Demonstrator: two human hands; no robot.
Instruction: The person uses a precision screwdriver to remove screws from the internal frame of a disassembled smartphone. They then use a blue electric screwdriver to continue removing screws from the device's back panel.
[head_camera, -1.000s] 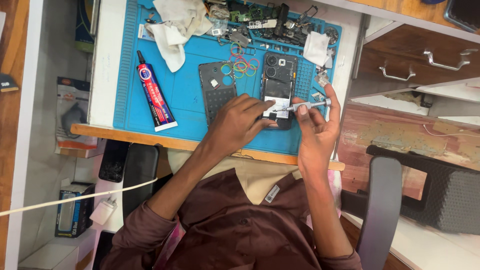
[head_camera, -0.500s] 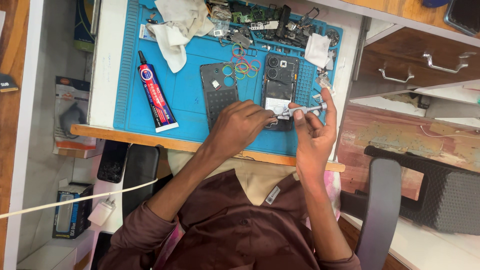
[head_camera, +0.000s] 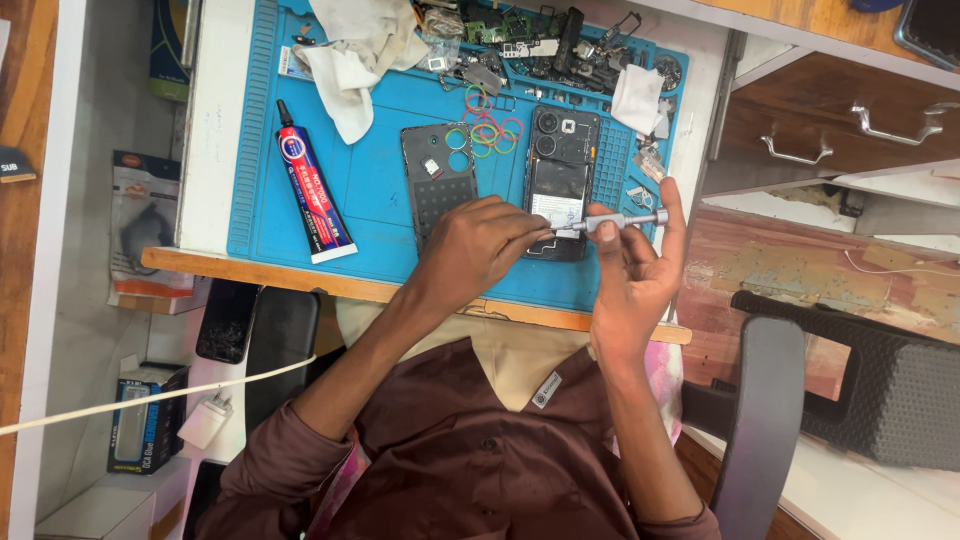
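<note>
On the blue mat (head_camera: 380, 200) near the table's front edge: right hand (head_camera: 630, 280) pinches a small silver screwdriver (head_camera: 615, 221), forefinger up; left hand (head_camera: 470, 250), fingers pressed together, pinches its tip. Both have slid slightly down the opened phone (head_camera: 560, 170) since a second ago, so work looks centred on its lower half. Back cover (head_camera: 437, 180) just left, glue tube (head_camera: 310, 185) well apart; open mat between

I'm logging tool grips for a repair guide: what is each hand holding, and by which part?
The right hand holds a small screwdriver by its handle; the left hand pinches it near the tip, over the opened phone.
</note>
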